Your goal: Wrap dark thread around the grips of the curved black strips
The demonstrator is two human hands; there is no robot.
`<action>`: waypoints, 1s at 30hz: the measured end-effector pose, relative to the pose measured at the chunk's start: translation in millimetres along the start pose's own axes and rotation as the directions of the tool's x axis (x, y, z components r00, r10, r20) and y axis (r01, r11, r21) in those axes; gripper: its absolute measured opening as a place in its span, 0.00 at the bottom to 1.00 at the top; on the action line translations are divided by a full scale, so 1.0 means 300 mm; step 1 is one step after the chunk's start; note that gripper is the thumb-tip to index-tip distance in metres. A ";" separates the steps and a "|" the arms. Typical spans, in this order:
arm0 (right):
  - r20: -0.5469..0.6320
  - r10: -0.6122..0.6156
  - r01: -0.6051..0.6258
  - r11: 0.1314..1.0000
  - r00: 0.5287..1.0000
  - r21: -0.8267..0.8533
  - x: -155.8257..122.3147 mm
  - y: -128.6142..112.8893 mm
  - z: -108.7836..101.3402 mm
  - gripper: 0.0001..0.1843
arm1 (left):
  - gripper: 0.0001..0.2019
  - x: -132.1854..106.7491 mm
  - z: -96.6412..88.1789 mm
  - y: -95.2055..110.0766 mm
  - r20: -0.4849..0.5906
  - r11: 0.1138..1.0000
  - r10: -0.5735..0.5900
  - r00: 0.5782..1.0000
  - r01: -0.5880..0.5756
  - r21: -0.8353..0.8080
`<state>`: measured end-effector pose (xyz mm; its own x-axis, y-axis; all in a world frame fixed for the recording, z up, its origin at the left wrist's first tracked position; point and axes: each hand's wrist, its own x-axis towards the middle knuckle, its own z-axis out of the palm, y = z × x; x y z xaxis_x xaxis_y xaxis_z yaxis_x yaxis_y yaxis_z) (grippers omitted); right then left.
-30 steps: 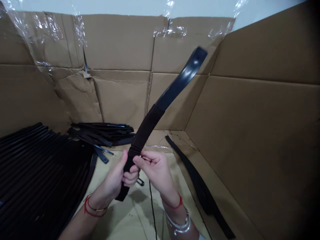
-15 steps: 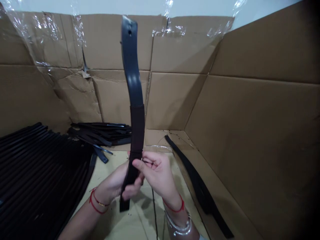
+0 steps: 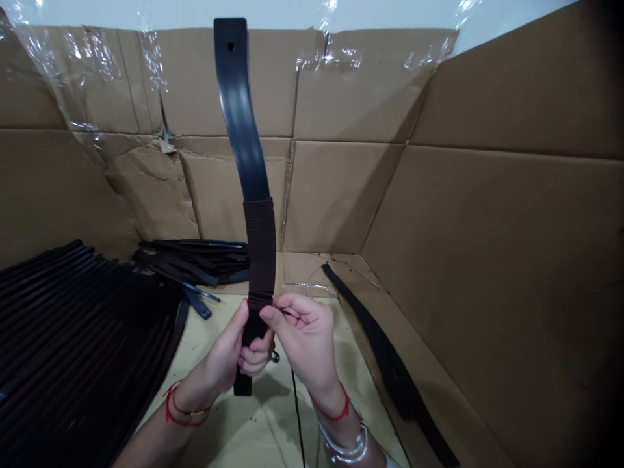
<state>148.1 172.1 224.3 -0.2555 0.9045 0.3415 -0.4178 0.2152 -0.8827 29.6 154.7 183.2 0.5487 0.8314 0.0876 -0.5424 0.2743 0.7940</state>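
Observation:
A long, curved black strip (image 3: 244, 130) with a hole near its top end stands upright in front of me. Dark brown cord (image 3: 260, 247) is wound in tight turns around its middle. Below the winding, my left hand (image 3: 244, 348) is wrapped around the strip's lower part. My right hand (image 3: 305, 338) pinches the cord close to the strip's right edge, at the lowest turns. From beneath the right hand a loose length of cord (image 3: 299, 416) hangs down toward the bottom of the view. A small dark loop shows beside the left fingers; what it belongs to is unclear.
Many similar dark strips (image 3: 82, 351) lie in rows at the left. Behind them is a pile of black strips (image 3: 199, 257). A dark curved piece (image 3: 390, 357) lies along the right side. Taped cardboard walls (image 3: 341, 188) enclose the pale work surface (image 3: 219, 429).
The strip has turned to face me more squarely, and its top has shifted left. My left hand has changed its hold, with its thumb now along the strip's left edge.

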 end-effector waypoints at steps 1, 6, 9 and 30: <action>-0.018 -0.046 0.046 0.999 0.999 -0.018 -0.004 -0.002 -0.002 0.13 | 0.33 0.004 -0.002 -0.005 0.021 1.000 -0.024 0.999 0.024 0.006; -0.073 -0.204 0.192 0.971 0.976 -0.145 -0.012 -0.012 -0.021 0.12 | 0.35 0.032 -0.010 -0.025 0.143 0.995 -0.100 0.985 0.098 0.022; -0.064 -0.233 0.219 0.960 0.970 -0.171 -0.005 -0.018 -0.029 0.13 | 0.35 0.034 -0.023 -0.029 0.151 0.994 -0.097 0.984 0.089 0.058; -0.020 -0.258 0.252 0.956 0.966 -0.151 -0.047 -0.008 0.003 0.09 | 0.33 0.002 -0.008 -0.005 0.111 0.992 -0.095 0.989 0.085 0.090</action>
<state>151.9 158.5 221.9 -0.1214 0.8256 0.5510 -0.3317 0.4894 -0.8065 29.1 155.9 180.5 0.6649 0.7429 0.0778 -0.4342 0.2997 0.8495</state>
